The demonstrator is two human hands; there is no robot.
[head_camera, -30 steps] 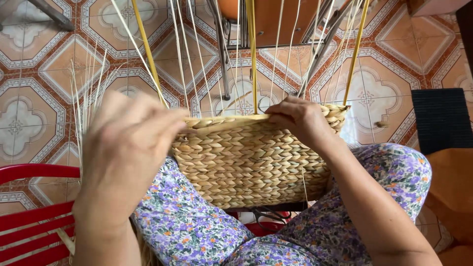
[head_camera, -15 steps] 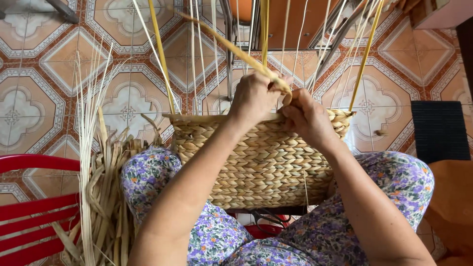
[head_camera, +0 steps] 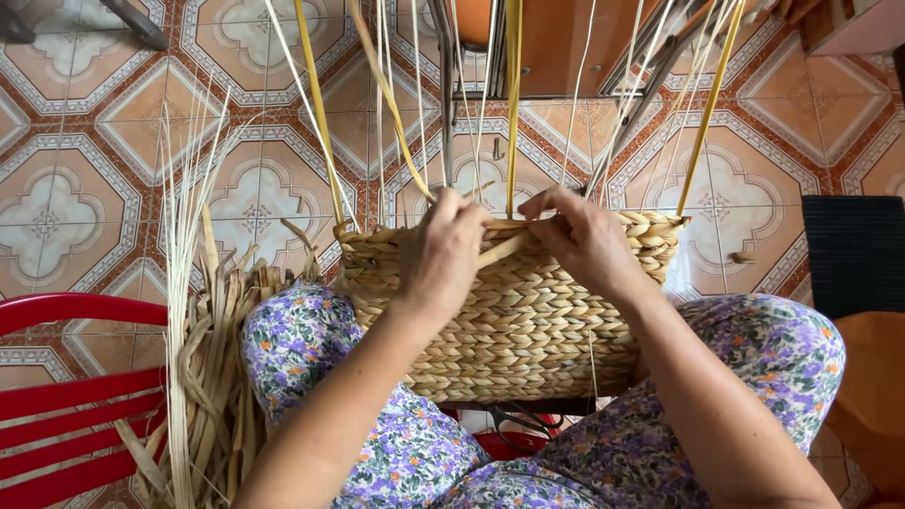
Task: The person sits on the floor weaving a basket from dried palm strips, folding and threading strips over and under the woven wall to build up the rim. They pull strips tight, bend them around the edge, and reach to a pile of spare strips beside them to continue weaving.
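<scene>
A half-woven straw basket (head_camera: pixel 528 330) rests between my knees, which are covered by floral cloth. Yellow and pale upright stakes (head_camera: pixel 512 104) rise from its rim. My left hand (head_camera: pixel 441 253) pinches a flat tan weaving strand (head_camera: pixel 394 113) at the rim's middle; the strand runs up and to the left. My right hand (head_camera: pixel 584 238) grips the same strand's lower end against the rim, just right of the left hand. Both hands sit on the basket's top edge.
A bundle of dried reed strips (head_camera: pixel 212 377) lies at my left knee, on a red slatted chair (head_camera: pixel 66 396). Patterned floor tiles (head_camera: pixel 85 188) spread beyond. A dark mat (head_camera: pixel 853 254) is at the right, metal furniture legs (head_camera: pixel 471 57) at the top.
My left hand came in from the left near the camera to the rim's middle beside the right hand. The tan strand now bends lower across the rim.
</scene>
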